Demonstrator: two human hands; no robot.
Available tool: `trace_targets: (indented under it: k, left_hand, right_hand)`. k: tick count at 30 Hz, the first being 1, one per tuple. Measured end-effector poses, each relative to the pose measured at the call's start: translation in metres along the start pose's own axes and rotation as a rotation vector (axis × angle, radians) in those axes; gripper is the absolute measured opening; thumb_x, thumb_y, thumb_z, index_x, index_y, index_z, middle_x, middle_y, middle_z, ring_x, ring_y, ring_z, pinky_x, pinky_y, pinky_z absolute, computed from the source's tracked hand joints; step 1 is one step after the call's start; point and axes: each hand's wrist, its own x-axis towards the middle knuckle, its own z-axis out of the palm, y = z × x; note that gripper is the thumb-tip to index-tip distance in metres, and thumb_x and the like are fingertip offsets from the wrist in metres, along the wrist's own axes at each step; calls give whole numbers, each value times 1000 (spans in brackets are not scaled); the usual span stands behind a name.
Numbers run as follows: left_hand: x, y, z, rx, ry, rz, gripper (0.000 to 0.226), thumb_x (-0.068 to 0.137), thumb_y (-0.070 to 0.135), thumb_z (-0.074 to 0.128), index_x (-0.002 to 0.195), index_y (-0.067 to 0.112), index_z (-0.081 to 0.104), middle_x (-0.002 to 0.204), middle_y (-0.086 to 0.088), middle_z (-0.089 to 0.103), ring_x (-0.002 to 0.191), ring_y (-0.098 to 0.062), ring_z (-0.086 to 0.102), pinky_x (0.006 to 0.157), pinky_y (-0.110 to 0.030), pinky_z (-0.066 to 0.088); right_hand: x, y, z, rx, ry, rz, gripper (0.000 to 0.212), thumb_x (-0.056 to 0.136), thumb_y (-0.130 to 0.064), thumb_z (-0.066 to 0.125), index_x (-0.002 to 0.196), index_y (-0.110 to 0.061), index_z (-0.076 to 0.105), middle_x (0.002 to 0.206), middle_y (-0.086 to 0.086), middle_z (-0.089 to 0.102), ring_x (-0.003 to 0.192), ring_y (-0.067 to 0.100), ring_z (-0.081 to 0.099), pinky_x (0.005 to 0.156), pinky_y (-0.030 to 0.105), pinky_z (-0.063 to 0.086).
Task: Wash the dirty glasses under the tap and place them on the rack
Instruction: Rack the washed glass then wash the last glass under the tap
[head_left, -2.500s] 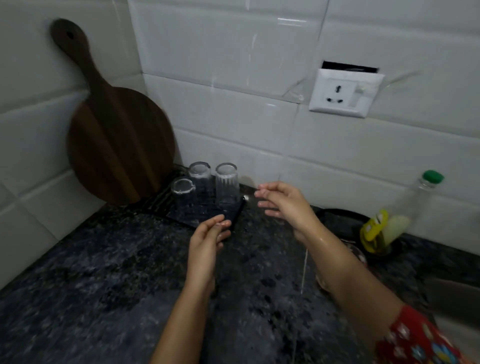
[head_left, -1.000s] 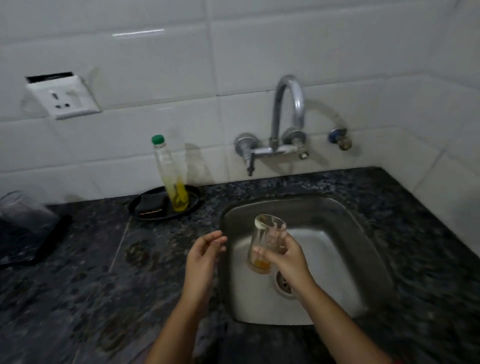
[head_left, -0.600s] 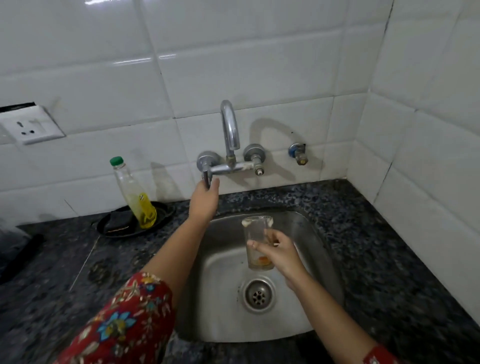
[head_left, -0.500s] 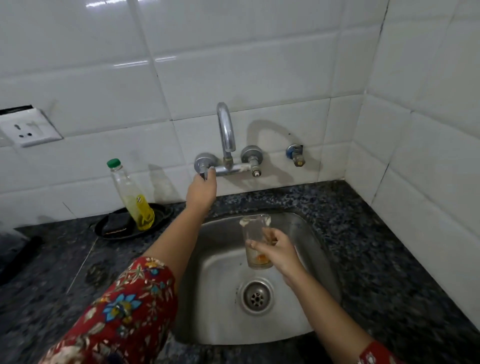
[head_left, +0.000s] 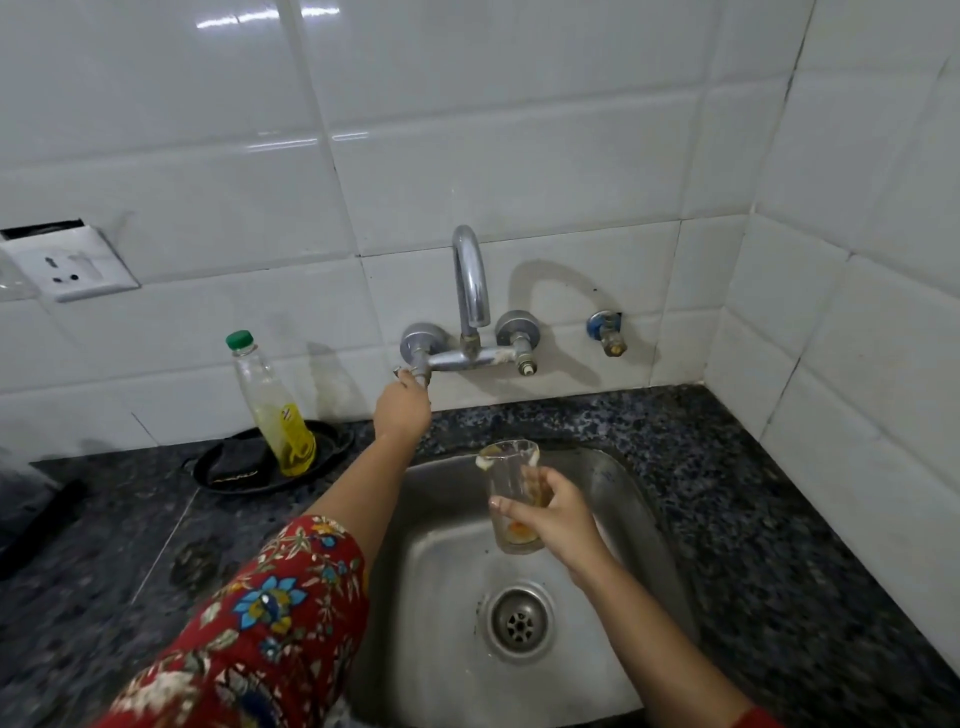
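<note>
My right hand (head_left: 558, 514) grips a dirty glass (head_left: 509, 483) upright over the steel sink (head_left: 447, 597); orange residue lies at its bottom and a smear sits on its rim. The glass hangs below and in front of the curved chrome tap (head_left: 471, 280). My left hand (head_left: 402, 410) reaches up to the tap's left handle (head_left: 415, 370), fingers closed on it. I see no water running from the spout. The dark rack (head_left: 36, 514) is only partly in view at the far left edge.
A bottle of yellow liquid with a green cap (head_left: 270, 410) stands on a black round tray (head_left: 228, 475) left of the sink. A wall socket (head_left: 67, 267) is at upper left, a blue valve (head_left: 605, 332) right of the tap. The dark granite counter (head_left: 753, 493) surrounds the sink.
My view swung from the rack with clean glasses to the sink. My right hand picked up the dirty glass and my left hand rose from the counter to the tap's left handle.
</note>
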Motion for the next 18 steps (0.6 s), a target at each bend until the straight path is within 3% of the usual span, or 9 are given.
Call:
trace_targets:
  k: [2,4,5,8,12,15,18]
  left_hand:
    - [3,-5,1,-201,-7,-63,61,105,38,17,99,-3,63,100,-23,68,97,-38,66,92,-48,52]
    - [-5,-5,1,-383,-63,-113,60,103,46,17,81,10,59,92,-17,68,95,-34,66,92,-47,52]
    - [-15,-7,0,-447,-107,-116,56,103,47,19,84,13,59,94,-14,66,95,-32,64,90,-43,52]
    - [-49,-35,4,-469,-343,-80,35,102,24,37,131,12,52,121,-8,64,106,-22,59,89,-37,43]
    - [-83,-81,8,-443,-919,56,67,71,4,57,134,24,49,121,-2,66,111,-17,62,95,-41,48]
    - [-86,-79,22,-524,-903,189,64,73,-7,66,131,13,50,117,-13,66,101,-20,66,84,-34,54]
    - [-79,-69,31,-561,-768,211,56,65,-4,69,119,9,62,110,-13,71,101,-26,68,82,-35,55]
  right_hand:
    - [1,-1,2,-5,3,0,52,65,-28,85,110,-21,59,105,-5,67,97,10,63,87,32,53]
    - [1,-1,4,-11,12,-13,52,65,-27,85,110,-20,60,104,-4,67,96,10,63,85,30,53]
    - [1,-1,5,-19,15,-19,51,66,-26,85,109,-20,60,104,-3,68,96,11,64,85,30,53]
    - [4,2,10,-24,-7,-50,50,70,-23,83,112,-22,56,110,-2,66,103,13,62,91,33,52]
    - [11,-5,18,44,-107,-22,52,85,-22,70,128,-18,42,118,-1,61,110,12,59,94,28,49]
    - [13,-11,27,46,-171,20,64,91,-34,59,143,-21,23,135,2,49,124,15,49,103,32,42]
    - [17,-12,36,-350,13,-84,88,90,-45,56,152,-22,-1,157,4,14,145,24,13,118,42,15]
